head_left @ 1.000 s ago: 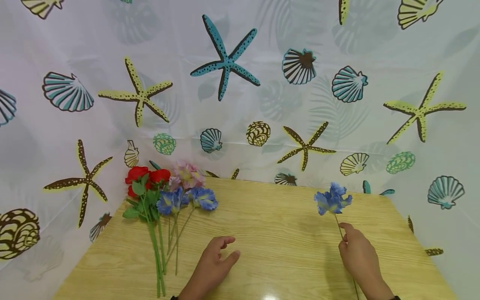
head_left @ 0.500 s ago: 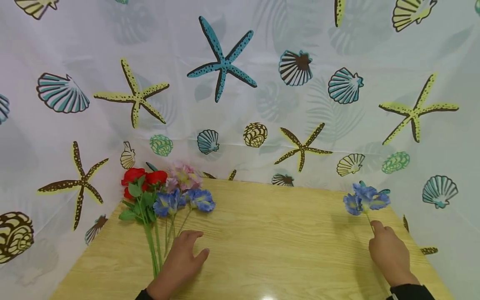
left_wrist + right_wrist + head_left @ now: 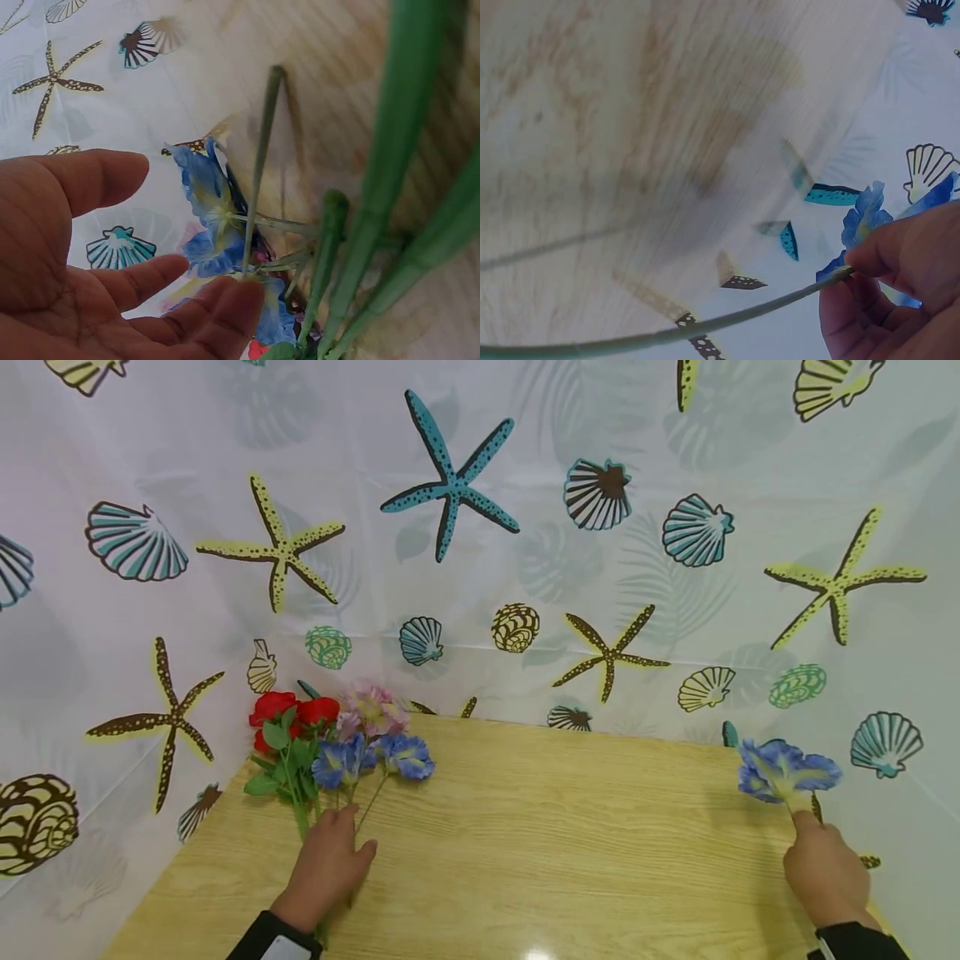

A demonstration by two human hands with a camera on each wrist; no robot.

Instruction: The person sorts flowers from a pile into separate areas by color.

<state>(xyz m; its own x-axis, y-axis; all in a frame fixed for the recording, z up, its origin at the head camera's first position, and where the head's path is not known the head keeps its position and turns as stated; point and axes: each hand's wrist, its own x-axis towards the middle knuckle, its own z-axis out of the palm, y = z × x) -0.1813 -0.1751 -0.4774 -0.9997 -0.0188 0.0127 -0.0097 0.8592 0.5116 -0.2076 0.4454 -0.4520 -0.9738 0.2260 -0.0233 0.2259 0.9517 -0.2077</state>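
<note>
At the right of the table, my right hand [image 3: 827,874] pinches the stem of a blue iris [image 3: 786,770] just below its bloom. The right wrist view shows thumb and fingers on that stem [image 3: 675,332], which runs long to the left. My left hand [image 3: 324,867] reaches over the stems of the flowers at the left, thumb spread away from the fingers. In the left wrist view its fingertips overlap a thin upright stem [image 3: 260,172], beside blue irises [image 3: 214,210] and thick green stems [image 3: 397,142]. Under the left hand, part of the stems is hidden.
Red roses [image 3: 273,710] with green leaves lie at the left back, beside pink flowers [image 3: 372,708] and two blue irises [image 3: 405,757]. A white curtain [image 3: 480,577] printed with starfish and shells stands behind the wooden table [image 3: 570,835].
The right hand has carried its blue iris further right, and the bloom now tips lower. My left hand has moved left, from bare table to over the flower stems.
</note>
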